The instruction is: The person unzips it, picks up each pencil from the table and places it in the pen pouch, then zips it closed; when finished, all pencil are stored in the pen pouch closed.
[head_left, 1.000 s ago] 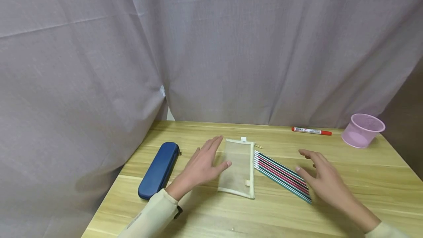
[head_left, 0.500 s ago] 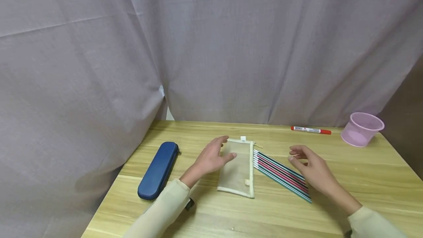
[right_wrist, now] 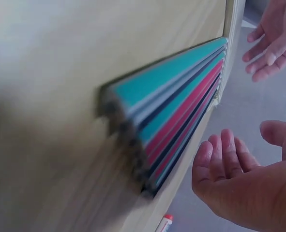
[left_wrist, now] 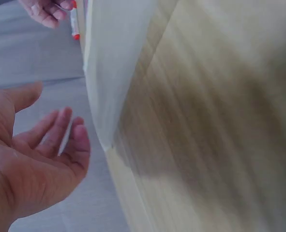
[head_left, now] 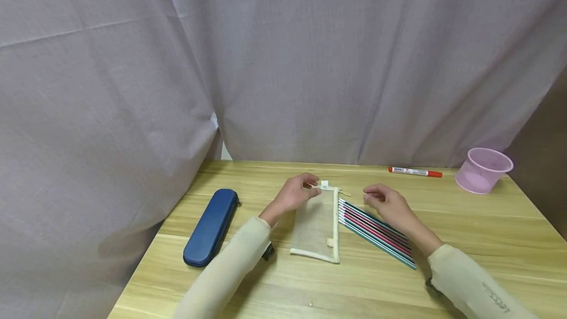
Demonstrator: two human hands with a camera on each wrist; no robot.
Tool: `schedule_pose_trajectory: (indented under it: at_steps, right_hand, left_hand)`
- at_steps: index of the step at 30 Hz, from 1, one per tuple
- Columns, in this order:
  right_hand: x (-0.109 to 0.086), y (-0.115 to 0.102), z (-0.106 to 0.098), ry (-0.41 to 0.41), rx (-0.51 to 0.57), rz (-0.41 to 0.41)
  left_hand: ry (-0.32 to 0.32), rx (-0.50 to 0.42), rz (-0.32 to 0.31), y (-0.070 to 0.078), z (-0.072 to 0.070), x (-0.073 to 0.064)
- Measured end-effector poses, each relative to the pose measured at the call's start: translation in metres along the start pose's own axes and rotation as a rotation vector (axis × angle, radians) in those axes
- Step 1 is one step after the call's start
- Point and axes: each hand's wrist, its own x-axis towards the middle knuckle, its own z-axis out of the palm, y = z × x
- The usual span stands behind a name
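Observation:
A pale mesh zip pouch [head_left: 312, 233] with cream edging lies flat mid-table. Over its far left corner hovers my left hand [head_left: 294, 194], fingers loosely bent and nothing between them; the left wrist view shows the same gap between thumb and fingers. Against the pouch's right edge lies a row of several pencils [head_left: 376, 233] in green, red and black, their white-tipped ends toward the zip. My right hand [head_left: 390, 206] is above the far side of the pencils, thumb and fingers apart in the right wrist view, holding nothing.
A blue hard pencil case [head_left: 210, 228] lies at the left. Toward the back right are a red-capped marker [head_left: 415, 172] and a pink mesh pen cup [head_left: 483, 171]. A grey curtain [head_left: 283, 63] hangs behind the wooden table [head_left: 354, 289].
My left hand has moved right and away from me to the pouch's far corner, its fingers bending. My right hand has moved left and farther over the pencils. Pouch and pencils stay put.

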Motion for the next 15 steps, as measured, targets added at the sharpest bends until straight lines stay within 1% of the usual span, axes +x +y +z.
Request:
schedule_pose_trajectory:
  at_steps: [2,6,9,11,15]
  right_hand:
    - [0.009,0.001,0.005,0.000,-0.014,-0.019]
    - [0.028,0.004,0.015,0.001,-0.080,-0.049]
    - [0.043,0.006,0.023,0.003,-0.137,-0.070]
    - [0.051,0.005,0.027,-0.003,-0.158,-0.084]
    - [0.061,0.001,0.033,-0.020,-0.195,-0.096]
  left_hand:
    - [0.000,0.029,0.027,-0.002,0.004,0.010]
    - [0.008,0.123,0.091,-0.005,0.013,0.029]
    - [0.005,0.191,0.123,-0.006,0.019,0.041]
    - [0.001,0.259,0.143,-0.006,0.022,0.049]
    - [-0.009,0.449,0.184,-0.004,0.028,0.059]
